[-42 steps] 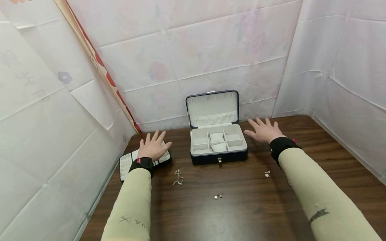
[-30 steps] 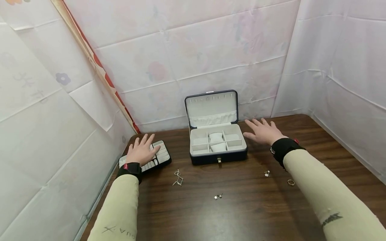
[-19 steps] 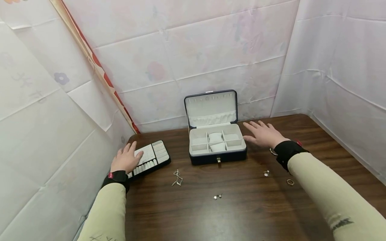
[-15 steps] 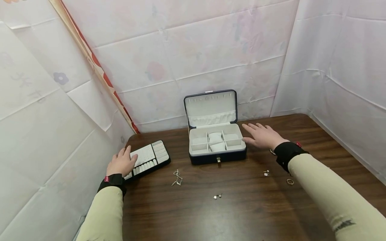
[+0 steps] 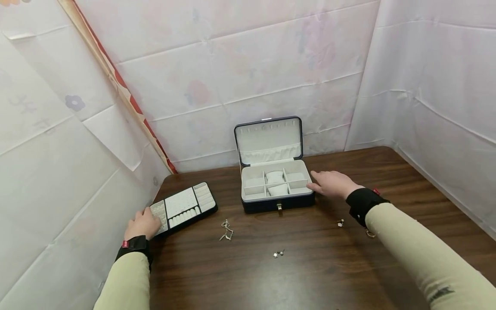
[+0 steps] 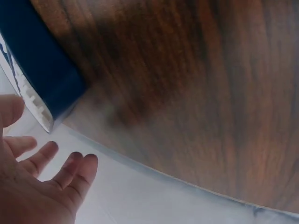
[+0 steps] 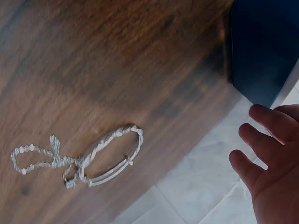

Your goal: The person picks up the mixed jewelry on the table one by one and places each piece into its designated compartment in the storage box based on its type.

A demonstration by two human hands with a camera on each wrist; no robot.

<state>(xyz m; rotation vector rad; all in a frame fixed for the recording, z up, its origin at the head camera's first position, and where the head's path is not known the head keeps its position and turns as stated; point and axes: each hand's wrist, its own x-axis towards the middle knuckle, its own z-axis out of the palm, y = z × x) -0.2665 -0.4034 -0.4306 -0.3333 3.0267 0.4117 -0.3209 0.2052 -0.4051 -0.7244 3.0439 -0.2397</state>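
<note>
While small earrings (image 5: 279,253) are lying nearest me on the wooden table (image 5: 310,275), in front of the open jewelry box (image 5: 276,189), I am resting my left hand (image 5: 142,224) with relaxed fingers on the near-left corner of the insert tray (image 5: 182,208), left of the box. My right hand (image 5: 331,184) is touching the box's right side, fingers straight and holding nothing.

We see a dark brown wooden surface (image 5: 310,275) under our hands, walled in by creased white sheets with faint floral print (image 5: 248,56) beyond and to both sides. Left of our hands, a red-and-cream striped edge (image 5: 128,97) runs diagonally down. Even, soft light falls throughout.
</note>
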